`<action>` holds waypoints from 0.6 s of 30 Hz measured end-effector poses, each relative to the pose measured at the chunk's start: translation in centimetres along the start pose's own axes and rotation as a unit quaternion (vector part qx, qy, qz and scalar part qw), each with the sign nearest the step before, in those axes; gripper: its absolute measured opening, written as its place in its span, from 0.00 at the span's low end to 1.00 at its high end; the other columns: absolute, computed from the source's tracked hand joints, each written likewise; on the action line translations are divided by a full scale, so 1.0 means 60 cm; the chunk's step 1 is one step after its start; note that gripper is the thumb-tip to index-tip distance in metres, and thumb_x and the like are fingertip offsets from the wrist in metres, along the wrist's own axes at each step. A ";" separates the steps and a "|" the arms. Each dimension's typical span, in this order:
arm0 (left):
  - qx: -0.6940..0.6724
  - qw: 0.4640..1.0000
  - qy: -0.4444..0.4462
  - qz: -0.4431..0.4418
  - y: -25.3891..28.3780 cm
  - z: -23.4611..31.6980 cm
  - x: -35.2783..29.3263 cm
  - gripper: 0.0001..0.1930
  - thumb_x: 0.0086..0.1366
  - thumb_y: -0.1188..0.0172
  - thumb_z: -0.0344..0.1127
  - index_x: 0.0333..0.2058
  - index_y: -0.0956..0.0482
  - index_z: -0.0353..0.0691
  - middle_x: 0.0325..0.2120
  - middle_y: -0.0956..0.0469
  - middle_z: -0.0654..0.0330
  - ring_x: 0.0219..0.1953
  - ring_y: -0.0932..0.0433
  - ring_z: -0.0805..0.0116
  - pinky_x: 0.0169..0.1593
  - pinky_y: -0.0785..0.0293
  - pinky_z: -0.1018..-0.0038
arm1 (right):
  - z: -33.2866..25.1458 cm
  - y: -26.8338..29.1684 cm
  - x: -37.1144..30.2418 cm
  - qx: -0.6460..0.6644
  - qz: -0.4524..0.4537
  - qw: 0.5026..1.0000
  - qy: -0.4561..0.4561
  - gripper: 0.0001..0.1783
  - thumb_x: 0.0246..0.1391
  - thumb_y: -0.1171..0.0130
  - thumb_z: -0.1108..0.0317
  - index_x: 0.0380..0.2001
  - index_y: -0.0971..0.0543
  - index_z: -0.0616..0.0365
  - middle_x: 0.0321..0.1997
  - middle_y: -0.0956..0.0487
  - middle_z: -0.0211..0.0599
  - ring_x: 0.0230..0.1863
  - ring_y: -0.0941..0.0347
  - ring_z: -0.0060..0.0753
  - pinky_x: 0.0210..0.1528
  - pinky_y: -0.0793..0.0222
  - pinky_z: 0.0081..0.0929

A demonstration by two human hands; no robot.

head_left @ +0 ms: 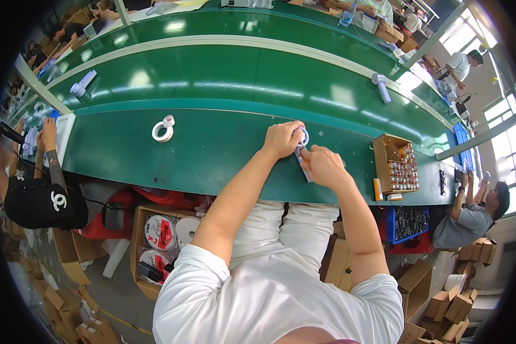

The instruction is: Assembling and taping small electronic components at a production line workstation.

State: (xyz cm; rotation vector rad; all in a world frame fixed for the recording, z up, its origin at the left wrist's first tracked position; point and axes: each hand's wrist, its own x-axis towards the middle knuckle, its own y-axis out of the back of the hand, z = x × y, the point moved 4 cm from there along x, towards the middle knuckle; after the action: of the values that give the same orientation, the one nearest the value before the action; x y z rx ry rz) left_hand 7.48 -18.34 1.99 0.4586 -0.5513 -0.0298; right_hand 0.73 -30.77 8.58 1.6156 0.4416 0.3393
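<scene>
A pale lavender handheld fan [304,138] with a round head and a straight handle lies at the near side of the green table, in front of me. My left hand [283,139] is closed around its round head from the left. My right hand [325,167] presses on the handle just below the head, its fingers curled. Whether that hand also holds some small part is hidden. To the left, a white tape roll [162,133] lies with a smaller roll against it. At right stands an open cardboard box [379,160] of small round metal-ended parts.
Two similar fans [380,88] [83,83] lie on the green conveyor [212,69] beyond the table. A blue tray [390,225] of small black parts sits low at right; a carton [135,252] of reels, low at left. Co-workers [470,215] sit on both sides.
</scene>
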 end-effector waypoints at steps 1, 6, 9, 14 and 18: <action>-0.005 1.000 0.000 0.001 0.001 0.001 0.001 0.13 0.60 0.52 0.40 0.35 0.20 0.43 0.28 0.19 0.55 0.31 0.21 0.53 0.35 0.26 0.63 | 0.003 -0.002 0.006 -0.005 -0.053 0.999 0.002 0.10 0.53 0.41 0.61 0.36 0.22 0.52 0.31 0.25 0.40 0.36 0.25 0.45 0.34 0.29 0.40; -0.015 1.000 -0.004 0.016 0.002 -0.001 0.000 0.13 0.60 0.51 0.39 0.35 0.20 0.43 0.27 0.19 0.55 0.30 0.21 0.53 0.34 0.26 0.63 | 0.016 -0.018 -0.007 0.087 -0.016 0.996 -0.009 0.11 0.53 0.41 0.60 0.38 0.23 0.52 0.31 0.23 0.42 0.35 0.25 0.48 0.34 0.30 0.42; -0.002 1.000 -0.006 0.018 0.005 0.000 -0.003 0.12 0.60 0.51 0.39 0.34 0.20 0.42 0.26 0.20 0.54 0.28 0.21 0.54 0.33 0.26 0.63 | 0.007 -0.020 -0.023 0.138 0.046 0.989 -0.024 0.12 0.54 0.41 0.61 0.39 0.23 0.54 0.30 0.21 0.44 0.33 0.24 0.50 0.34 0.30 0.42; 0.001 0.999 -0.014 0.032 0.007 0.003 -0.002 0.10 0.59 0.49 0.39 0.31 0.19 0.44 0.25 0.19 0.55 0.28 0.21 0.52 0.31 0.25 0.61 | 0.002 -0.026 -0.035 0.149 0.099 0.982 -0.067 0.13 0.54 0.41 0.64 0.41 0.23 0.56 0.28 0.20 0.47 0.28 0.24 0.51 0.32 0.28 0.40; -0.026 0.996 0.016 0.082 0.014 -0.012 0.006 0.10 0.59 0.49 0.37 0.31 0.19 0.44 0.25 0.19 0.55 0.27 0.21 0.53 0.31 0.25 0.63 | 0.002 -0.001 -0.057 0.225 0.290 0.928 -0.056 0.12 0.50 0.38 0.72 0.41 0.20 0.59 0.31 0.18 0.43 0.31 0.20 0.38 0.33 0.25 0.28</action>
State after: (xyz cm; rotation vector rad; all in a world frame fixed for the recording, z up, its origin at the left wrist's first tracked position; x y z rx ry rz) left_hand 8.09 -17.32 2.00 0.3614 -0.5533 0.1203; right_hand -2.19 -32.50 8.64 2.1956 -0.0732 0.6166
